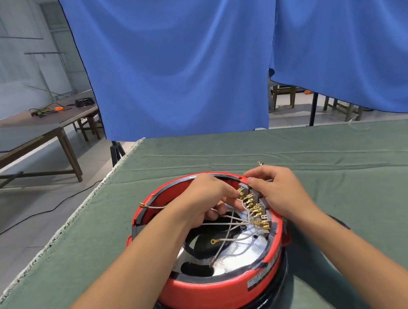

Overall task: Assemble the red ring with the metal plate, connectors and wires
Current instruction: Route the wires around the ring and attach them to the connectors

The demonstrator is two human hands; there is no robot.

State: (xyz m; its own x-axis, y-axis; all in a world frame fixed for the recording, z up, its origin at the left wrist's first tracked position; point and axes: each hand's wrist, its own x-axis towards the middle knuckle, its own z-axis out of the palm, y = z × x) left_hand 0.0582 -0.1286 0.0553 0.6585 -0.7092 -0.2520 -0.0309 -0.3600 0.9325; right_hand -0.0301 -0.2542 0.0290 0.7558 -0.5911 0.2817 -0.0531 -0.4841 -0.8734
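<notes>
The red ring [212, 294] sits on a black base on the green cloth, near the front of the table. Inside it lies the shiny metal plate [238, 257], crossed by white wires [229, 222]. A row of brass connectors [255, 208] runs along the ring's right inner wall on grey blocks. My left hand [204, 201] reaches into the ring, its fingertips pinching a brass connector at the top of the row. My right hand [276, 191] grips the ring's right rim and the grey block there, thumb on top.
A small loose brass terminal [260, 163] lies on the green cloth [359, 185] behind my right hand. The table's left edge [75, 214] runs diagonally beside the ring. A blue curtain [185, 65] hangs behind the table. Wooden tables [37, 135] stand at the far left.
</notes>
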